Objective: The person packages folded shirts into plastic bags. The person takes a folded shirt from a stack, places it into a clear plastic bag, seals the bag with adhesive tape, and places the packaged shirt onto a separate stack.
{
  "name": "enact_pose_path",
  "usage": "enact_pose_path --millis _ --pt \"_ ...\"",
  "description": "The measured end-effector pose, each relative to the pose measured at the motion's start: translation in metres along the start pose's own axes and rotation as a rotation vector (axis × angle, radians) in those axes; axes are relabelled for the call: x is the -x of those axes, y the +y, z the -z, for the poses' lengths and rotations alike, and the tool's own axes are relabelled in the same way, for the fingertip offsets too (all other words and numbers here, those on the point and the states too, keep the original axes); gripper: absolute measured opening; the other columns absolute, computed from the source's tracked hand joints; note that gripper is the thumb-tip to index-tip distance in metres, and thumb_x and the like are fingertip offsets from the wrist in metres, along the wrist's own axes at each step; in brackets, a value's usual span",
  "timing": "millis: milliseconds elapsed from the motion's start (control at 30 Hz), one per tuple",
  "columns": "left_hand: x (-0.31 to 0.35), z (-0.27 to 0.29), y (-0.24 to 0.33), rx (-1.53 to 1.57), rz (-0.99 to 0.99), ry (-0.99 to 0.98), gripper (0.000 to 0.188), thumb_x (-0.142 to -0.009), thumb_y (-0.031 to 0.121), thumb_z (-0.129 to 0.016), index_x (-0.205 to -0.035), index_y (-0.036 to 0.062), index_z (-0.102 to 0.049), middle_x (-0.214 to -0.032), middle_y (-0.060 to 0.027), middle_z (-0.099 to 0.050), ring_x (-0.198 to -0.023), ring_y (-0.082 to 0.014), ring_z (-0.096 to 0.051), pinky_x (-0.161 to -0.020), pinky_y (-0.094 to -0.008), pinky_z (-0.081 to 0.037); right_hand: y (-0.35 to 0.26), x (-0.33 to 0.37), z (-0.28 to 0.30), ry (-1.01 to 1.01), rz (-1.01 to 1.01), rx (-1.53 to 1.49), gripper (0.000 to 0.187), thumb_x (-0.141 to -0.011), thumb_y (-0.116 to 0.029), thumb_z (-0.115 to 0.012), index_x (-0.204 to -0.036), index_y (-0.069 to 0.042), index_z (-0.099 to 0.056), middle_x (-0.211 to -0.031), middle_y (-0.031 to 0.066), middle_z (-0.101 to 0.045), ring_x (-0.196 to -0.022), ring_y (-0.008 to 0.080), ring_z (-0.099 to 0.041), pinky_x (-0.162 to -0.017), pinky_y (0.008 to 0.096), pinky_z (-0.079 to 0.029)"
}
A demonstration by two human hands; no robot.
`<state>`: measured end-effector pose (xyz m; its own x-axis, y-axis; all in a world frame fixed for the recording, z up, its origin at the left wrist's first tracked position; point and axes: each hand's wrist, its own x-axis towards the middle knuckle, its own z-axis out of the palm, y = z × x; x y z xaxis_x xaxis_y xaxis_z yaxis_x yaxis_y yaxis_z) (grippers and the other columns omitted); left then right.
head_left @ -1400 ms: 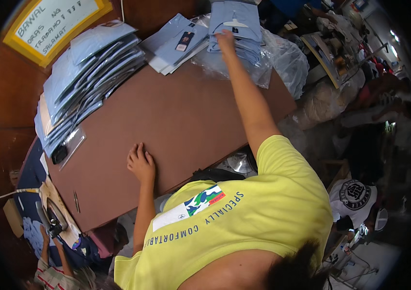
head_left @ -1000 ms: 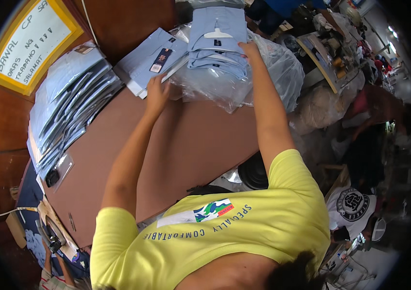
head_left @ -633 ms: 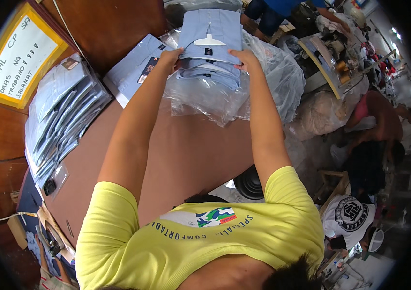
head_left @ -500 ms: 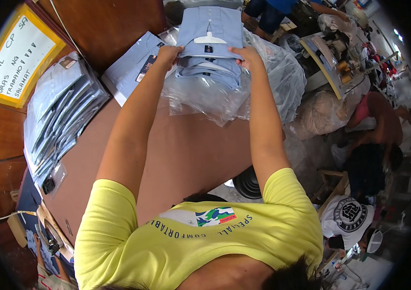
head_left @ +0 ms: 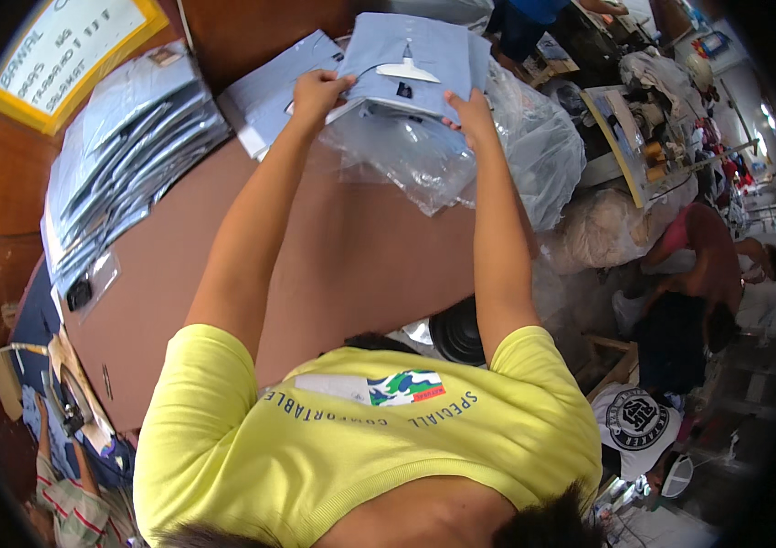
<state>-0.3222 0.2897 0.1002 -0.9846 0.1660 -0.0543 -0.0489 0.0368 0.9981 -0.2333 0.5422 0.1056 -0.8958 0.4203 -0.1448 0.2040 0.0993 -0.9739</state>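
Note:
A light blue folded shirt (head_left: pixel 422 57), with a white collar insert and a dark neck label, lies at the top of a pile at the far side of the table. My left hand (head_left: pixel 316 94) pinches its near left side, between it and another folded shirt (head_left: pixel 283 82). At its near right corner, my right hand (head_left: pixel 472 119) grips the edge with curled fingers. Clear plastic bags (head_left: pixel 406 169) spread under and in front of the pile. The lower shirts are mostly hidden by the top one.
A leaning stack of bagged blue shirts (head_left: pixel 132 137) stands at the left against a wooden wall. The brown tabletop (head_left: pixel 196 265) lies before me. More clear plastic (head_left: pixel 543 155) bulges at the right. Other people work at the right and lower left.
The top shirt has turned slightly clockwise and shifted right, with both hands on its near edge. It now covers the folded shirts that showed beneath it. The whole view has shifted a little.

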Motion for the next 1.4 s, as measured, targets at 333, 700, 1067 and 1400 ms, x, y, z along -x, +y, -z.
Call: enact_pose_path --millis 333,700,1067,1400 --pt "0.353 0.220 -0.062 -0.059 0.153 0.525 0.021 -0.079 0.010 -0.073 -0.093 -0.0033 -0.063 -0.078 -0.0014 -0.061 -0.066 -0.0058 -0.052 -0.058 -0.0193 -0.041 0.088 0.279 -0.183 -0.493 0.008 -0.149 0.026 -0.089 -0.017 -0.061 -0.104 -0.004 -0.045 -0.087 0.0085 -0.060 -0.059 0.0131 -0.058 -0.043 0.0256 -0.048" --pt "0.486 0.326 -0.153 -0.347 0.231 0.709 0.035 -0.080 0.030 -0.072 -0.092 -0.0019 -0.065 -0.076 -0.0064 -0.065 -0.067 -0.0148 -0.057 -0.063 -0.0310 -0.047 0.106 0.375 -0.238 -0.738 -0.247 0.147 0.046 -0.092 -0.037 -0.058 -0.117 -0.005 -0.036 -0.079 0.0112 -0.060 -0.050 0.0162 -0.059 -0.039 0.0232 -0.047" --pt "0.464 0.549 -0.149 -1.387 0.656 1.004 0.041 -0.088 0.033 -0.057 -0.119 0.0076 -0.053 -0.126 -0.0140 -0.050 -0.116 -0.0343 -0.048 -0.087 -0.0553 -0.042 0.095 0.389 -0.184 -0.362 0.079 0.187 0.033 -0.093 -0.027 -0.056 -0.117 -0.004 -0.049 -0.082 0.0037 -0.060 -0.063 0.0070 -0.055 -0.052 0.0203 -0.043" --pt "0.449 0.379 -0.072 -0.164 0.032 0.397 0.022 -0.081 0.019 -0.071 -0.094 0.0017 -0.067 -0.082 -0.0042 -0.066 -0.076 -0.0102 -0.060 -0.066 -0.0249 -0.048 0.069 0.439 -0.244 -0.684 0.327 0.081 0.030 -0.089 -0.009 -0.061 -0.116 -0.003 -0.053 -0.095 0.0056 -0.062 -0.089 0.0115 -0.061 -0.076 0.0264 -0.051"
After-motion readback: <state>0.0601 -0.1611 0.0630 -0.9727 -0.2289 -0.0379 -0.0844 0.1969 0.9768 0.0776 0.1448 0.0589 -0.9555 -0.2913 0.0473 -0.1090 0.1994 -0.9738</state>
